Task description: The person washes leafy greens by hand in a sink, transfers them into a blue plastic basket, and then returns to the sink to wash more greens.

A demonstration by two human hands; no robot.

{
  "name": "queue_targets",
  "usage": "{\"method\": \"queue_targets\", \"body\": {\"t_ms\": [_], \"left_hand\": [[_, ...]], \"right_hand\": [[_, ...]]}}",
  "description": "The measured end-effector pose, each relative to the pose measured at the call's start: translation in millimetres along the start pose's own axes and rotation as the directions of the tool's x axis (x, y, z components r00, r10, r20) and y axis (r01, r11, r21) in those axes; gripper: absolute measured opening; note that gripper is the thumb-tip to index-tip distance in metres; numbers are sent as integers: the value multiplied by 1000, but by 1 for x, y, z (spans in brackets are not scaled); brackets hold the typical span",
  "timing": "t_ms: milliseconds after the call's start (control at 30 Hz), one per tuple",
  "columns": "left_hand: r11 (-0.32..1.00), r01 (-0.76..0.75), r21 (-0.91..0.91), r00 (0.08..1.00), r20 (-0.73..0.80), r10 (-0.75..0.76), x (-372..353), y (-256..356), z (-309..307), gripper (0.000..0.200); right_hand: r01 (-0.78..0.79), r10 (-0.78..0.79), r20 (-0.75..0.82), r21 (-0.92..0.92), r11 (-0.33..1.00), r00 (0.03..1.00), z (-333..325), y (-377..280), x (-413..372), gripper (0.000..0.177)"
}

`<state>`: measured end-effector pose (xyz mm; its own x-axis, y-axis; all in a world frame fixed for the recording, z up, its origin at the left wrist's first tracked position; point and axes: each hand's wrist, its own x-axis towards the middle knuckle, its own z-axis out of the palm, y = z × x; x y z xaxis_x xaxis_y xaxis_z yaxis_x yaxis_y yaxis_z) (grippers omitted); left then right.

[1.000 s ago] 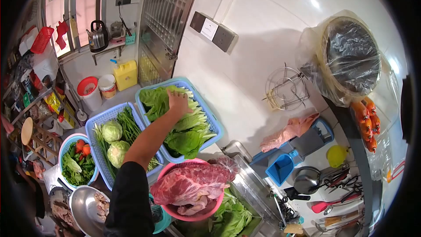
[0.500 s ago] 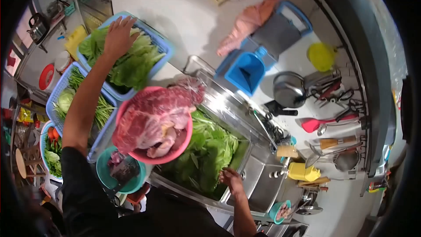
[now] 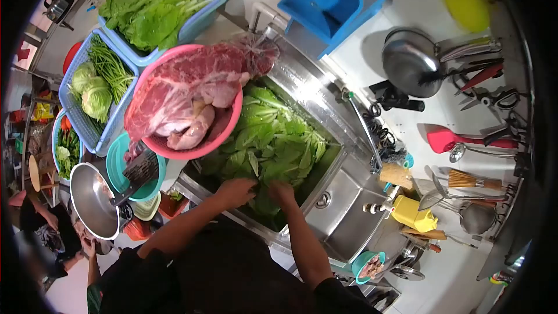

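Note:
Loose leafy greens (image 3: 279, 145) fill the left basin (image 3: 340, 166) of a steel sink. Both my hands reach in at the near side of the pile. My left hand (image 3: 237, 192) has its fingers curled on the leaves. Close beside it, my right hand (image 3: 282, 193) is closed among the greens, its fingertips hidden by them. A pink basin (image 3: 200, 154) overlaps the sink's left side and holds a large piece of red meat (image 3: 180, 84) in clear plastic, with pale poultry-like meat (image 3: 195, 128) below.
Left stand blue baskets of lettuce (image 3: 151, 9) and of cabbages (image 3: 96, 96) with green stalks. A cleaver (image 3: 139, 174) lies across a teal bowl (image 3: 119, 151), near a steel pot (image 3: 87, 197). Utensils hang right. Another person's hand (image 3: 87, 247) shows lower left.
My left hand has left the lettuce basket and come down to the sink. My right hand has shifted left into the greens. The view has shifted, and a steel pot now shows at left.

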<state>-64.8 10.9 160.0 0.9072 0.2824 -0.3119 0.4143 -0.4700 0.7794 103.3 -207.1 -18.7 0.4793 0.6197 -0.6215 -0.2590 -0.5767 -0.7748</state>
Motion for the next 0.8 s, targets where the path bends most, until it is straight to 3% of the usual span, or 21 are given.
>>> {"method": "queue_targets", "body": {"t_ms": [33, 67, 100, 133, 167, 200, 233, 300, 333, 367, 400, 433, 500, 533, 567, 600, 633, 700, 733, 800], "left_hand": [[989, 146, 16, 982, 121, -146, 1, -21, 21, 25], [958, 284, 50, 927, 241, -287, 0, -36, 39, 23], [947, 315, 57, 935, 152, -320, 0, -47, 52, 22], [936, 348, 61, 934, 63, -351, 3, -58, 61, 21], [921, 384, 63, 924, -30, -382, 6, -67, 70, 20], [932, 361, -11, 929, -77, -361, 12, -77, 76, 19], [940, 332, -80, 931, -132, -340, 20, -85, 76, 18], [962, 266, -58, 964, 34, -265, 33, -92, 78, 19], [972, 229, -54, 968, 119, -221, 38, -95, 78, 20], [997, -2, 79, 979, 202, -14, 41, -100, 79, 21], [953, -244, 181, 935, 306, 181, 43, -108, 83, 23], [843, -477, 250, 837, 421, 349, 45, -116, 86, 24], [660, -548, 514, 836, 344, 427, 43, -135, 88, 25], [544, -549, 634, 826, 310, 471, 42, -141, 86, 25], [507, -537, 674, 841, 383, 382, 43, -148, 83, 26], [465, -529, 710, 849, 446, 284, 44, -152, 80, 27], [418, -526, 741, 847, 499, 180, 45, -151, 76, 28], [470, -514, 718, 826, 562, 45, 49, -143, 66, 29], [491, -505, 710, 807, 590, -22, 52, -140, 62, 30], [783, -167, 600, 902, 414, -124, 52, -142, 67, 32]], "right_hand": [[34, -31, 50, -59, 998, 998, 6, 0, 0, 25], [-113, 110, 89, 29, 993, 990, 18, -24, -9, 28], [-262, 246, 137, 114, 958, 960, 29, -36, -13, 31], [-98, 107, 75, -116, 988, 991, 39, -27, -13, 34], [62, -45, 57, -349, 935, 997, 51, -17, -14, 36], [214, -203, 83, -558, 801, 976, 63, -8, -15, 39], [168, -118, 122, -586, 793, 985, 74, 2, -13, 40], [81, 48, 183, -640, 764, 982, 96, 21, -10, 42], [133, 14, 217, -650, 748, 976, 103, 48, -5, 42], [185, -20, 249, -660, 728, 968, 109, 89, 4, 42], [235, -51, 282, -671, 703, 958, 111, 113, 6, 41], [221, -62, 262, -638, 737, 963, 107, 99, 4, 39], [190, -79, 215, -567, 801, 973, 87, 73, 4, 34], [0, 36, 102, -336, 942, 994, 74, 75, 4, 32], [-174, 176, 25, -60, 983, 984, 59, 76, 5, 29], [-316, 327, -8, 228, 921, 945, 46, 78, 6, 27], [-277, 291, -146, 106, 955, 946, 36, 89, 10, 26], [-238, 161, -401, -149, 960, 902, 20, 107, 19, 24], [-268, 211, -411, -86, 959, 887, 11, 102, 24, 25], [-326, 314, -415, 44, 944, 854, -1, 89, 33, 27]]}}
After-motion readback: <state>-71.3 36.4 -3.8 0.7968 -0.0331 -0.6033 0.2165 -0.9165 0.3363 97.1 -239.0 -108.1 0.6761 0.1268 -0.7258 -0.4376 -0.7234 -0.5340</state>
